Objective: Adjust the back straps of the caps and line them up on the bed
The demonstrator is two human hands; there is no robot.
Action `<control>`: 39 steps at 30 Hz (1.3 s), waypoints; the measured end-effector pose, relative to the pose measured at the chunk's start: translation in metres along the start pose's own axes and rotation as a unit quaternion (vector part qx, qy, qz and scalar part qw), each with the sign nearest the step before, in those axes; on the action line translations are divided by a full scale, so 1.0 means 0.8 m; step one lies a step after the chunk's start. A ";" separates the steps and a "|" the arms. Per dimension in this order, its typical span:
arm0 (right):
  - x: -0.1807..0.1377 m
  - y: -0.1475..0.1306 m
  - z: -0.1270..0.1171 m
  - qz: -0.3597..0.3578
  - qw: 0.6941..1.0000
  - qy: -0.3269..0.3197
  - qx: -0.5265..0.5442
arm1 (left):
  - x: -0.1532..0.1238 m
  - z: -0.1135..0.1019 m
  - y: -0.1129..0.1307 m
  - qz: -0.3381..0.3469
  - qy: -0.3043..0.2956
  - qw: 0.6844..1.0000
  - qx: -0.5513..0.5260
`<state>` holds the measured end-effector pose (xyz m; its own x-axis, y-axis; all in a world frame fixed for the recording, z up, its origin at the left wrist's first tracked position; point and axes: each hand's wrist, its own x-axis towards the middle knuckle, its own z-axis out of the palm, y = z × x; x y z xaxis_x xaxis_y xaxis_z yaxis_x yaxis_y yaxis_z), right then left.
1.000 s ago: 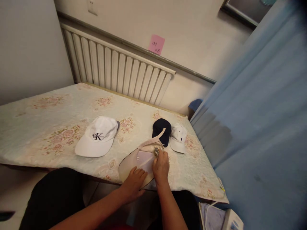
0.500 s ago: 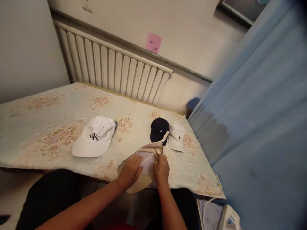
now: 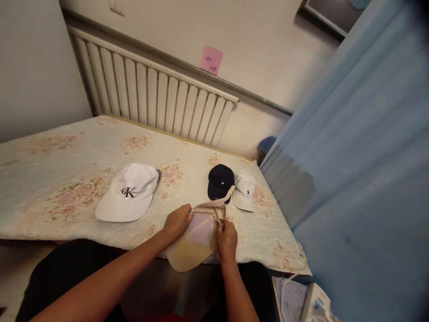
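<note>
A beige cap (image 3: 192, 248) lies upside down at the table's near edge, brim toward me, its pale lining facing up. My left hand (image 3: 177, 221) grips the cap's left side near the back band. My right hand (image 3: 227, 238) pinches the adjusting strap (image 3: 224, 200) at the cap's back, which sticks out toward a navy cap (image 3: 219, 181). A small white cap (image 3: 244, 191) sits right of the navy one. A larger white cap with a black CK logo (image 3: 129, 197) rests to the left.
The table has a floral cloth (image 3: 67, 179). A white radiator (image 3: 150, 98) runs along the wall behind it, with a pink sticky note (image 3: 211, 59) above. A blue curtain (image 3: 362, 170) hangs at the right. A white device with a cable (image 3: 311, 302) lies low right.
My left hand slid from the brim up to the cap's back band. The cap shifted nearer to me over the table's edge. My right hand stayed on the strap.
</note>
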<state>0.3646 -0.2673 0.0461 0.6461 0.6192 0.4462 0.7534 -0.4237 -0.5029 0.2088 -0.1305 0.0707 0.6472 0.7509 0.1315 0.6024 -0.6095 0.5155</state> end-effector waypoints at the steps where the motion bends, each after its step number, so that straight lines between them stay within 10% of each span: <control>1: 0.000 0.002 0.000 0.002 1.000 0.000 -0.001 | 0.001 0.000 -0.003 -0.007 -0.003 1.000 -0.004; 18: 0.060 -0.049 -0.019 -0.061 0.985 0.116 0.113 | -0.025 0.016 -0.052 -0.191 0.083 0.967 -0.144; 27: 0.039 -0.081 0.011 -0.106 0.982 0.073 0.135 | -0.060 0.026 -0.082 -0.227 0.076 0.956 -0.168; 34: 0.031 -0.083 0.014 -0.119 0.982 0.058 0.134 | -0.076 -0.002 -0.053 -0.145 0.193 0.957 -0.160; 39: 0.028 -0.090 0.012 -0.124 0.983 0.049 0.128 | -0.071 0.000 -0.014 -0.111 0.073 0.932 -0.338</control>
<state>0.3237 -0.2162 0.0852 0.4653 0.6108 0.6407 0.8412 -0.0799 -0.5348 0.1651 -0.1661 0.0575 0.4421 0.8958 0.0461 0.2504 -0.1727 0.9526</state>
